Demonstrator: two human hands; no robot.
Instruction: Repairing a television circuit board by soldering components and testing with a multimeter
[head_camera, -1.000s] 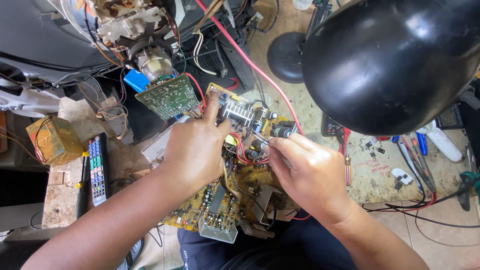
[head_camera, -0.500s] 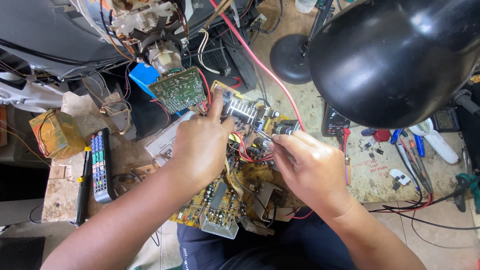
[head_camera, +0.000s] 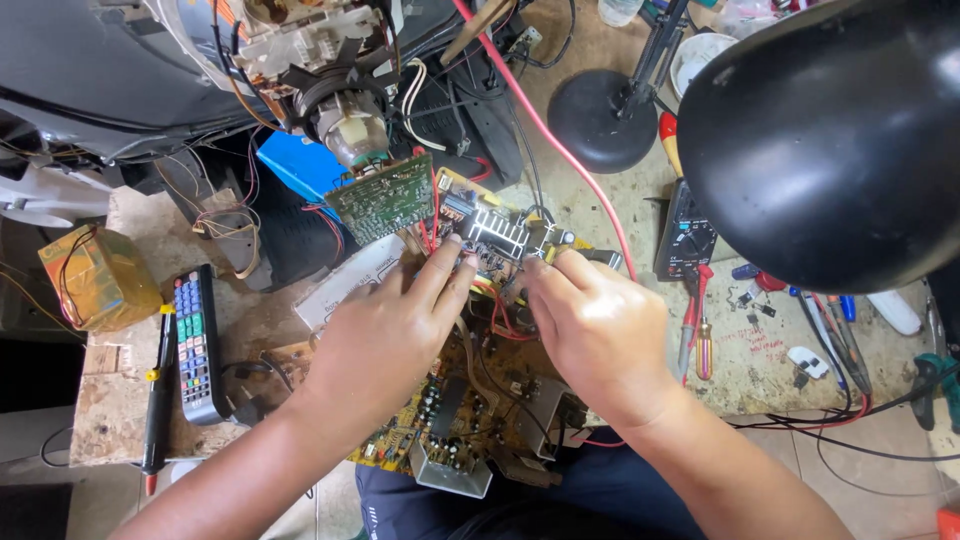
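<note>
Large yellow circuit board (head_camera: 470, 400) tilted across the lap and the bench edge, under both hands. Left hand (head_camera: 390, 335) spread over its upper middle, fingers bent, fingertips (head_camera: 462, 262) pressing beside the finned metal heat sink (head_camera: 495, 238); nothing clearly gripped. Right hand (head_camera: 600, 330) curled just beside it, thumb and forefinger pinched at the board's top edge; what sits between them, impossible to tell. Small green board (head_camera: 385, 198) just above the left hand. Remote control (head_camera: 195, 340) well apart, leftward. Black lamp shade (head_camera: 830, 140) overhead, right.
</note>
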